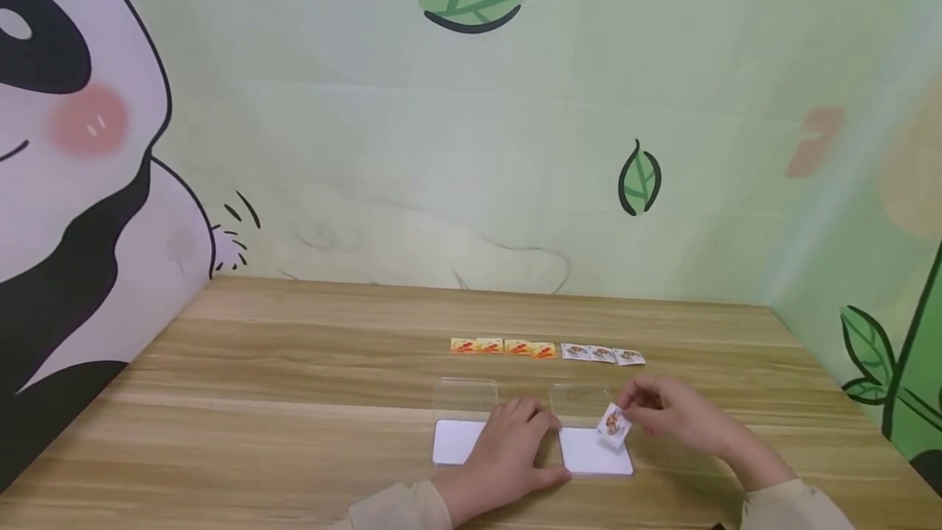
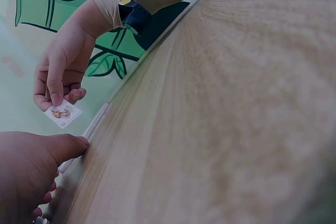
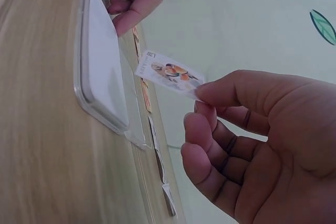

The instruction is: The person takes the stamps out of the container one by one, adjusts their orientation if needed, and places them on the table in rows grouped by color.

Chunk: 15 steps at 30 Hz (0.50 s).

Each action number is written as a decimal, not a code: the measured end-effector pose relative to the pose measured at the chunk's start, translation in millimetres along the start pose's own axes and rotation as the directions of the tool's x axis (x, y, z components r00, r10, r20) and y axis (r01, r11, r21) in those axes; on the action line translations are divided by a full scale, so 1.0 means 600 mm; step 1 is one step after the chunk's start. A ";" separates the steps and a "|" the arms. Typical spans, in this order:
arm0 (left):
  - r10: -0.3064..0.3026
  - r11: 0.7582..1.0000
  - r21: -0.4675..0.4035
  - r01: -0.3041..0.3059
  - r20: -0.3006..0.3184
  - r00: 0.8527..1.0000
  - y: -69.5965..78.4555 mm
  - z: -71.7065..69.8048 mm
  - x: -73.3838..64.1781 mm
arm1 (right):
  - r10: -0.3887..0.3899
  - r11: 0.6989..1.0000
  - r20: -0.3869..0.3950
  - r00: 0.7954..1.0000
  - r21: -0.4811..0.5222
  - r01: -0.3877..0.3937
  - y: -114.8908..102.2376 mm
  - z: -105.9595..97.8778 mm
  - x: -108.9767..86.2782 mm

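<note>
My right hand (image 1: 680,419) pinches a white postage stamp (image 3: 170,73) by one corner between thumb and forefinger. An orange and brown picture is printed on it. The stamp hangs tilted just over the white card in the right clear case (image 1: 594,456). That case's transparent lid (image 1: 581,403) lies folded back behind it. My left hand (image 1: 511,452) rests between the two cases, thumb and fingertips at the right case's left edge. It partly covers the left case (image 1: 450,442), which also has its clear lid (image 1: 465,395) turned back.
Farther back on the wooden table (image 1: 294,383) lies a row of several yellow and red stamps (image 1: 518,347). Three white stamps (image 1: 601,353) continue it to the right. Behind the table stands a green backdrop (image 1: 353,145) with a panda and leaves.
</note>
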State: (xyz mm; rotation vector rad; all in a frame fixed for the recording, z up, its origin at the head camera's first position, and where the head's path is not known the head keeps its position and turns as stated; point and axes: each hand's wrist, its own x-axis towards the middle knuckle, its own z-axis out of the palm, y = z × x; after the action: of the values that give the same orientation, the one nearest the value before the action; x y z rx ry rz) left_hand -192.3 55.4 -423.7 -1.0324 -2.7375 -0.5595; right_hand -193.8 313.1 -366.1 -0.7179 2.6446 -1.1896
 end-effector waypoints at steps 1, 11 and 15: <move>0.000 1.000 0.004 0.000 0.000 1.000 -0.001 -0.001 0.000 | -0.004 1.000 -0.003 1.000 0.005 0.004 0.001 -0.001 0.001; 0.017 1.000 0.011 -0.017 -0.018 1.000 -0.004 -0.002 0.000 | -0.003 0.998 -0.030 1.000 0.064 0.005 0.008 -0.007 0.001; 0.026 1.000 0.016 -0.025 -0.019 0.999 -0.005 0.001 -0.001 | -0.004 0.997 -0.042 0.999 0.074 0.007 0.010 -0.010 -0.002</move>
State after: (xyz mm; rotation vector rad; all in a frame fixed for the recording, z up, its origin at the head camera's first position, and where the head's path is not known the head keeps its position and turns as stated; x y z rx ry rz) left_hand -193.4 53.2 -425.0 -1.0518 -2.7041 -0.5403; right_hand -196.7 320.9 -366.7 -0.6956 2.6175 -1.3100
